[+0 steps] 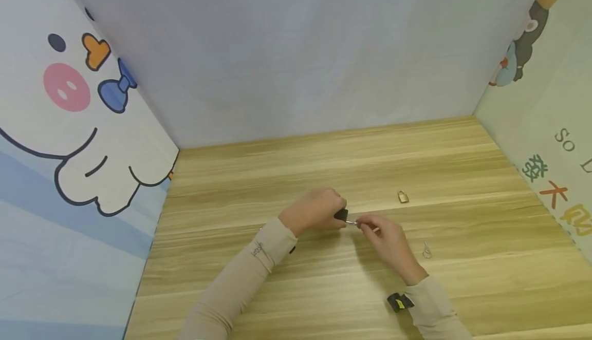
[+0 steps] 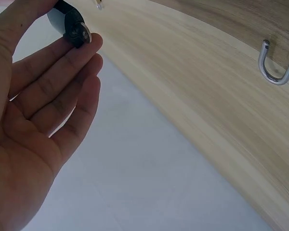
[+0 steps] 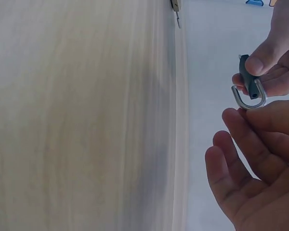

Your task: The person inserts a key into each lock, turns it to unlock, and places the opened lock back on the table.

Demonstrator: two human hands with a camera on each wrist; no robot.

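My left hand (image 1: 316, 209) grips the body of a black padlock (image 1: 341, 214) between thumb and fingers. Its underside, with the keyhole, faces out in the left wrist view. The padlock's silvery shackle (image 3: 249, 105) stands swung out, one end free of the body. Right at the curve of that shackle, the thumb and index fingertip of my right hand (image 1: 386, 240) pinch it, while the other fingers stay loosely bent. Both hands are close together above the wooden table (image 1: 324, 299).
A small brass padlock (image 1: 403, 196) lies behind the right hand. Keys on a ring (image 1: 427, 250) lie to its right. Another padlock's open shackle (image 2: 274, 77) shows at the left wrist view's right edge. A grey wall panel (image 1: 300, 62) bounds the table's back.
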